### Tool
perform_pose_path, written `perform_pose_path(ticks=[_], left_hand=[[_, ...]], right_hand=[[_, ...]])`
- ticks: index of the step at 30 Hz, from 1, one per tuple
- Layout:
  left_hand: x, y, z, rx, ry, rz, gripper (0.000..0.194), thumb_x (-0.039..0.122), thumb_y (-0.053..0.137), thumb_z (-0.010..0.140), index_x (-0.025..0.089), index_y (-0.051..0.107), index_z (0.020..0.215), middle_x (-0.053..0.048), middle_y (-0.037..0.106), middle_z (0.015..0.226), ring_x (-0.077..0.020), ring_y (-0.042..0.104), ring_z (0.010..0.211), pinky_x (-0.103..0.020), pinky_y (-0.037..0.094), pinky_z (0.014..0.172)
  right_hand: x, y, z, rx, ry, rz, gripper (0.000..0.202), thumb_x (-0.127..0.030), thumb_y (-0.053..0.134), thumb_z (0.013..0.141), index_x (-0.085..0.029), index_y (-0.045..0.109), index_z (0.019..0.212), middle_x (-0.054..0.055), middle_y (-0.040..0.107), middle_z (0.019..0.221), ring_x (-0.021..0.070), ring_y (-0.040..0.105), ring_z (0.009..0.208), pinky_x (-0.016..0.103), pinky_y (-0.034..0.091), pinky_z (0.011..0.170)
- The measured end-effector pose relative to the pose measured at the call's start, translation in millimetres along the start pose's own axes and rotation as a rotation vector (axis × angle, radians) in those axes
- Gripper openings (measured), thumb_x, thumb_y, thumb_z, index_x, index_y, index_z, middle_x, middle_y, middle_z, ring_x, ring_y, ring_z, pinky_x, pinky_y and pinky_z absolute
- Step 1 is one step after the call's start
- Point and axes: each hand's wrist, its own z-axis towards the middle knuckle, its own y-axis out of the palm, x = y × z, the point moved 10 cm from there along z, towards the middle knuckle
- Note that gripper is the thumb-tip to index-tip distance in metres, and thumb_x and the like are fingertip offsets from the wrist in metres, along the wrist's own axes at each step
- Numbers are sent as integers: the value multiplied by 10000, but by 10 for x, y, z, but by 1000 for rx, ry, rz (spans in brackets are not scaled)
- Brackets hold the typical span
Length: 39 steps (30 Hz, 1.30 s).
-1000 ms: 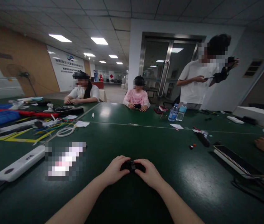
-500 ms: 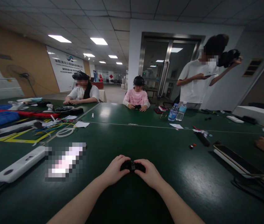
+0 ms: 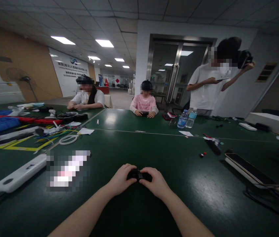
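A small black object [image 3: 138, 175] is held low over the green table [image 3: 179, 204], near the centre; its exact kind cannot be made out. My left hand [image 3: 121, 180] grips its left end, thumb and fingers closed round it. On the opposite end my right hand [image 3: 157, 183] has the same kind of grip. Both thumbs lie along the near side and the index fingers along the top. Only the middle of the object shows between the hands; its ends are hidden by my fingers.
To the left lie a white power strip [image 3: 20, 174] and a blurred-out bright panel [image 3: 69, 171]. A dark-screened phone [image 3: 250, 169] rests on a white block at right. Two water bottles [image 3: 186, 118] stand farther back. Several people sit or stand around the table.
My right hand and the black object's right end have shifted very slightly left. At the right edge another person's hand has moved and is blurred. The standing person's held headset has turned a little.
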Motion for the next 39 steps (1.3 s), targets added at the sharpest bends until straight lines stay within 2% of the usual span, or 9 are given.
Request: perform_pose_path(ticks=[10,17,23,31,39], left_hand=[[65,-18,-10,-34,-31,21,421,300,592,703,232,513,1111,-56,560,1067,-215,491,1005,-352,394,871],[90,-13,-17,-60,-25,26,409,309,584,716,246,513,1114,-42,564,1055,-208,485,999,-345,388,870],[81,-9,-23,-75,-33,19,403,293,581,712,245,517,1107,-45,558,1069,-214,479,1007,-350,375,883],[58,-18,-25,-71,-48,10,418,284,592,706,246,514,1115,-40,556,1075,-211,479,1010,-351,376,885],[60,-27,-50,-90,-90,-16,419,287,576,723,261,501,1134,-34,545,1121,-216,474,1048,-364,374,899]], right_hand=[[-6,22,-17,-37,54,-48,229,-315,611,708,-296,614,936,-18,572,1091,202,481,1071,379,334,924],[-12,-21,-18,18,26,15,194,-298,616,712,-294,623,906,-10,574,1084,198,487,1063,386,352,924],[45,-106,-9,85,29,119,175,-272,621,704,-262,628,879,4,587,1055,186,503,1044,350,373,925],[170,-220,-31,120,92,144,226,-284,592,720,-246,618,941,12,599,993,184,547,973,338,411,885],[190,-367,-76,155,111,176,253,-326,552,751,-243,581,988,15,605,1014,193,546,996,367,415,898]])
